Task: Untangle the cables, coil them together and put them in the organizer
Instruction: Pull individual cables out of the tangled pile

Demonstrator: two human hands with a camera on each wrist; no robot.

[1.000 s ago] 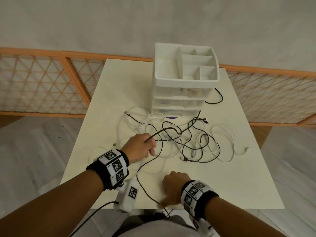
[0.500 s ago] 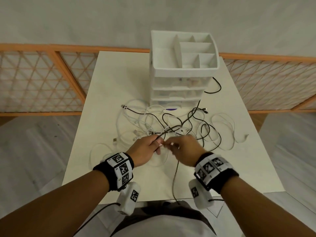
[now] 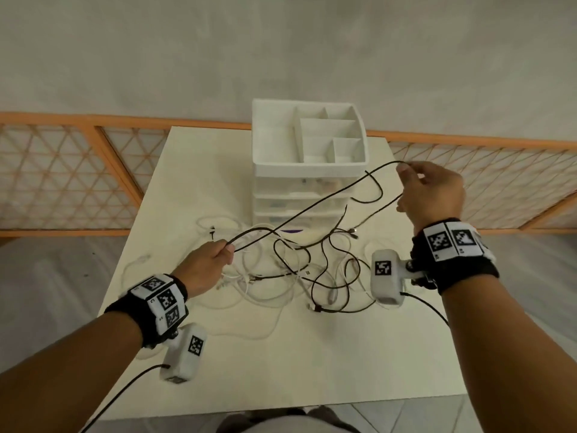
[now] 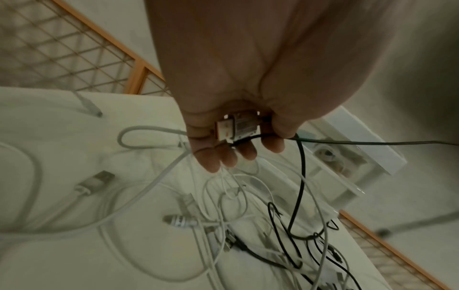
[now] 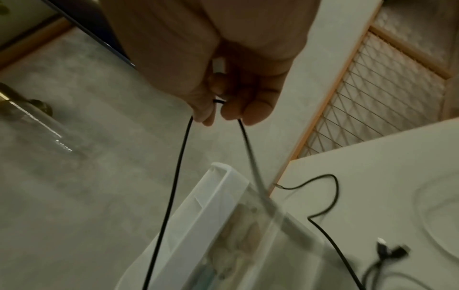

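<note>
1. Black cable [image 3: 299, 210]: lifted off the bench [image 3: 312, 364], running taut from the left hand [image 3: 204, 265] up across the front of the organizer [image 3: 309, 164] to the right hand [image 3: 432, 193]. From there it doubles back down into the tangle [image 3: 296, 270] of black and white cables lying on the bench in front of the organizer.
2. Left hand: fingers curled round the black cable and a USB plug [image 4: 237, 128], low over the near-left part of the tangle.
3. Right hand: raised beside the organizer's top right corner; thumb and fingertips pinch a bend of the black cable, two strands hanging below in the right wrist view.
4. Judged step: drawing one black cable free of the pile. To do it well, keep the plug end fixed in the left hand and feed the cable through the right pinch slowly. Stop where a white loop rises with it and lift that loop off; do not pull harder, as knots would tighten.
5. Organizer: white, open top compartments hold no cable; clear drawers below hold small items, unidentifiable.
6. Writing: plug carries fine print, too blurred to read. Wrist bands [image 3: 159, 300] show black-and-white square markers only; no brand legible.
</note>
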